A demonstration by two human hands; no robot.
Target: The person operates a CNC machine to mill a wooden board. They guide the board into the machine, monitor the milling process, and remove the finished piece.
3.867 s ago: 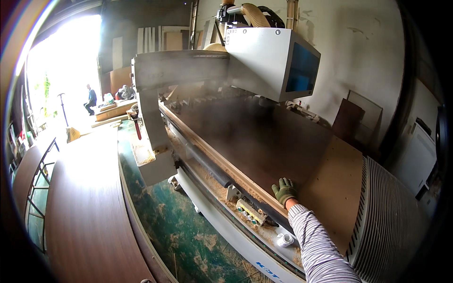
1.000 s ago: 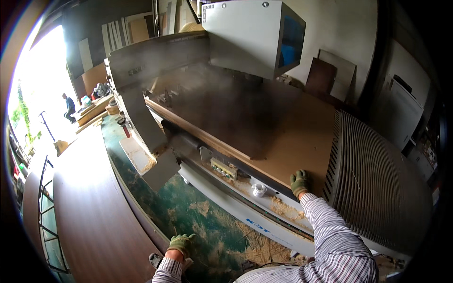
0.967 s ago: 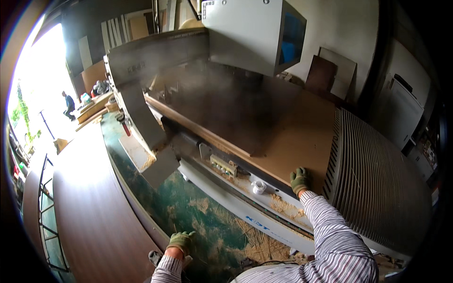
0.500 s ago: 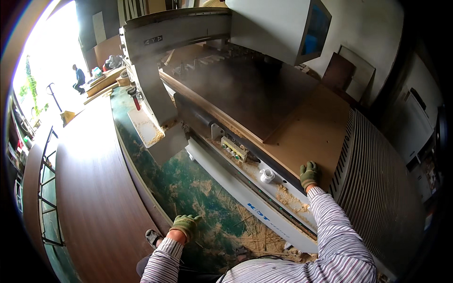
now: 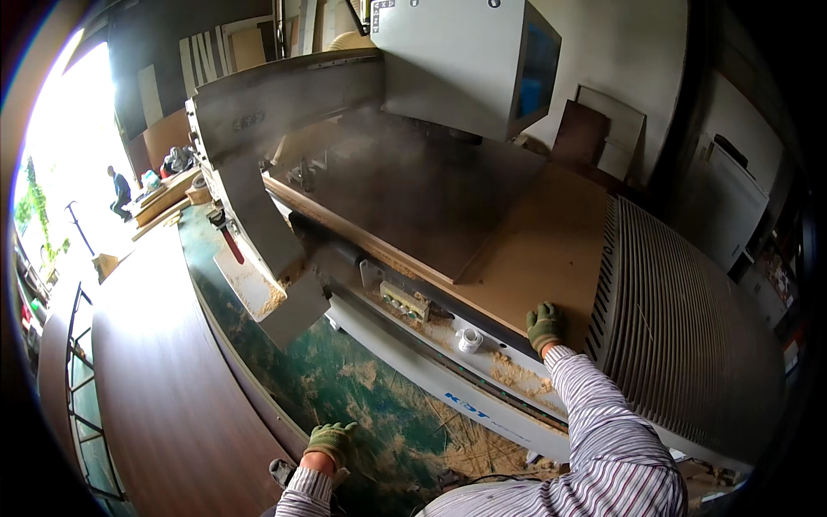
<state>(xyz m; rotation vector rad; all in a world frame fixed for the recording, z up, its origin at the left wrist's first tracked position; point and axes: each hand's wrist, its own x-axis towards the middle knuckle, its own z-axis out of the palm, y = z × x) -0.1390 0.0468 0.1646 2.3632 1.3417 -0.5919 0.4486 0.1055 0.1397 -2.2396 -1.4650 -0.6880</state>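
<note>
My right hand (image 5: 545, 326), in a green work glove, rests on the near corner of a tan board (image 5: 551, 237), fingers spread and holding nothing. That board lies on the bed of a large cutting machine. A dark brown panel (image 5: 405, 215) lies on top of it, hazed by dust under the machine's grey gantry (image 5: 293, 90). My left hand (image 5: 331, 443), gloved the same way, hangs above the green floor with its fingers stretched out. It is beside the edge of a stack of brown wood-grain panels (image 5: 155, 362).
A white roll (image 5: 469, 339) stands on the machine's side ledge among sawdust. Right of the tan board is a ribbed grey surface (image 5: 680, 319). The machine's white-grey head housing (image 5: 452, 73) overhangs the far end. A person (image 5: 121, 191) crouches near the bright doorway.
My view has turned slightly, so the machine and panels sit lower and further left. My right hand stays on the tan board; my left hand still hangs by the panel stack.
</note>
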